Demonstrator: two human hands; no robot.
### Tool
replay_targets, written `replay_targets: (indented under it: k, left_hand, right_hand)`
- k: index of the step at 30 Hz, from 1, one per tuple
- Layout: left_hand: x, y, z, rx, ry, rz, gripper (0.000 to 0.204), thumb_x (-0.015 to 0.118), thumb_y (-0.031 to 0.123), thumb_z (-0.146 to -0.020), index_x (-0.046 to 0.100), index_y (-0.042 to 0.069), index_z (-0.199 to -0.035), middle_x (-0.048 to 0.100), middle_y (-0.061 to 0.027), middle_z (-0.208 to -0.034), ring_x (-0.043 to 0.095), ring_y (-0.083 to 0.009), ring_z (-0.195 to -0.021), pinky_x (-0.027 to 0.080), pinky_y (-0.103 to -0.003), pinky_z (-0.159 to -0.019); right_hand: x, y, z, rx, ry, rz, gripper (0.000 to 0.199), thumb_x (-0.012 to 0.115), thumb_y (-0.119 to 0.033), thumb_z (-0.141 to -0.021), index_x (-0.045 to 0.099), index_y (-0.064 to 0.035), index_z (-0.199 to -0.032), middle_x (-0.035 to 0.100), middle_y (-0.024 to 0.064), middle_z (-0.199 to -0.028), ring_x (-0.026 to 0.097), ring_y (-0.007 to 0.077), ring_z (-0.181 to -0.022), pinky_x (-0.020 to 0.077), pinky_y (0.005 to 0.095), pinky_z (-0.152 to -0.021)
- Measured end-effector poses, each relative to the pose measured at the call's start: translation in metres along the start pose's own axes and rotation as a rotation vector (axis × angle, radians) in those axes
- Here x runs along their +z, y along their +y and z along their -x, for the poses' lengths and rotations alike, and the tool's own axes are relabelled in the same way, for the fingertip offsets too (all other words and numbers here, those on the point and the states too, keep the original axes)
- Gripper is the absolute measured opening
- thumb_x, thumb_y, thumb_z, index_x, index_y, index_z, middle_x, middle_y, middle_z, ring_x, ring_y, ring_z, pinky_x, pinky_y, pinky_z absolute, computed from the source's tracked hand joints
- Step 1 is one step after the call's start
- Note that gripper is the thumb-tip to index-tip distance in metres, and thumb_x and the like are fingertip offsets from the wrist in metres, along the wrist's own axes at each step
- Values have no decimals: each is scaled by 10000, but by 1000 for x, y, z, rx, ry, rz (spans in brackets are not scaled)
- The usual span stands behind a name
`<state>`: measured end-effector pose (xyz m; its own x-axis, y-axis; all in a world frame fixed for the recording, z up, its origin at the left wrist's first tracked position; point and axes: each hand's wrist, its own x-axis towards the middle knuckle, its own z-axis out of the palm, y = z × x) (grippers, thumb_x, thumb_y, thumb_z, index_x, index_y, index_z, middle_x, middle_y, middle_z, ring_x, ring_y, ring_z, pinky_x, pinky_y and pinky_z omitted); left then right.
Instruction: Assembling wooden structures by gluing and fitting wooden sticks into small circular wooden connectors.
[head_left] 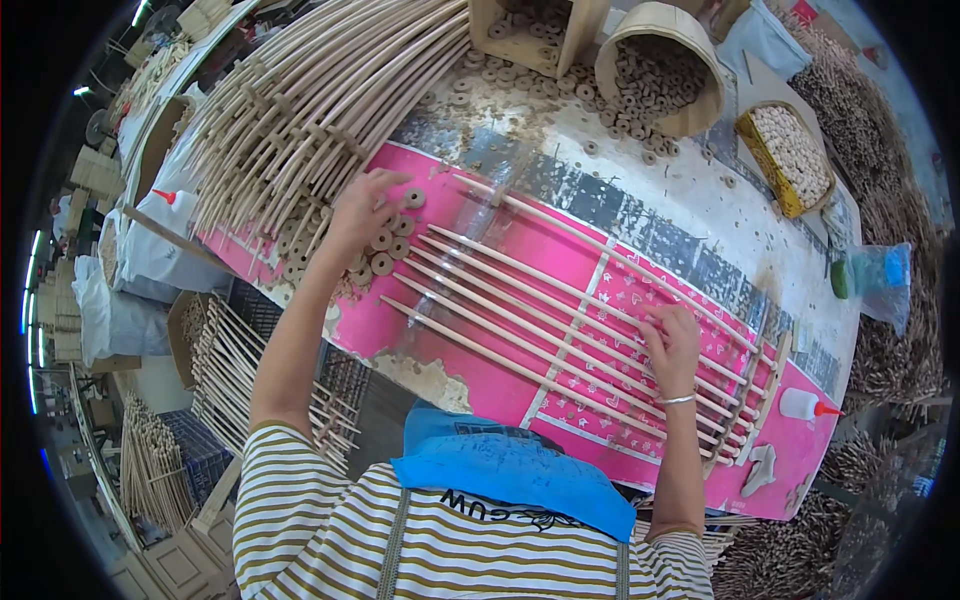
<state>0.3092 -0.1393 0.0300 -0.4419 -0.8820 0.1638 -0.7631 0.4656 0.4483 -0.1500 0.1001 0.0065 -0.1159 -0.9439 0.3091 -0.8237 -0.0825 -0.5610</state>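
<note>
Rods (560, 300) laid parallel on pink board (470, 380), frame centre. Left hand (365, 205) pinching wooden ring (413, 198) at rod ends, upper left; several rings (385, 245) fitted. Right hand (672, 340) flat on rods, holding nothing. Roughly midway, judging by that.

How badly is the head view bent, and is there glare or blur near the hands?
Head view: strong fisheye, so the wooden rods and the pink table top bow toward the black rim. Daylight is even, with soft shadows only. A clear plastic strip across the rods gives faint glare. The left hand on the wooden discs and the right hand on the rods look sharp; the edges go soft.
</note>
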Motion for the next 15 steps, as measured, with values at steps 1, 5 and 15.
replay_targets:
  k: [1, 5, 15]
  left_hand:
    - [1, -1, 4, 60, -13, -11, 430, 728, 117, -840, 688, 124, -1268, 672, -117, -1181, 624, -348, -1120, 494, -446, -949]
    - [20, 1, 6, 96, 48, -99, 416, 725, 106, -820, 701, 143, -1233, 659, -74, -1204, 615, -321, -1121, 486, -465, -927]
    - [25, 17, 2, -376, 77, 620, 372, 719, 167, -947, 669, 65, -1301, 694, -20, -1046, 640, -135, -917, 512, -308, -785]
  right_hand:
    - [0, -4, 3, 5, -33, -48, 201, 752, -165, -879, 739, -56, -1048, 656, 91, -940, 607, 286, -929, 446, 394, -842]
    - [8, 0, 10, 42, -31, -99, 160, 764, -134, -849, 739, -50, -982, 639, 81, -900, 595, 269, -885, 446, 386, -806]
    - [14, -7, 10, 143, 40, -199, 121, 718, -53, -873, 704, -30, -990, 622, 96, -900, 613, 264, -860, 480, 375, -775]
